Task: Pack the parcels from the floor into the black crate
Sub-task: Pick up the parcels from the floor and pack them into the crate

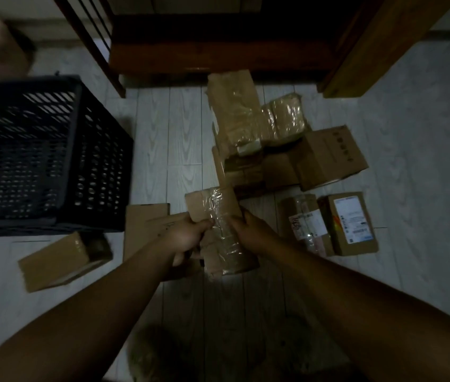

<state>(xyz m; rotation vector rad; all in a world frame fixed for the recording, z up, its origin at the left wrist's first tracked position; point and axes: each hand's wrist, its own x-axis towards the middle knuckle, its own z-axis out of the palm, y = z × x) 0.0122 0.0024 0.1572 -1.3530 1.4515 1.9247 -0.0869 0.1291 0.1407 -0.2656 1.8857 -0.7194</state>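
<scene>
Grip's two-handed: left hand point(188, 235) and right hand point(251, 230) each curl round a side of the taped parcel point(219, 235), low over the floor point(163, 150), probably to lift it level. Black crate point(80, 150) sits off left, looks empty but it's dark. More parcels point(325, 158) wait on the floor beyond.

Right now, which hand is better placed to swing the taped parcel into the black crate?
Left, probably. The left hand grips the taped parcel on the side facing the black crate; the right hand holds its far edge.
</scene>
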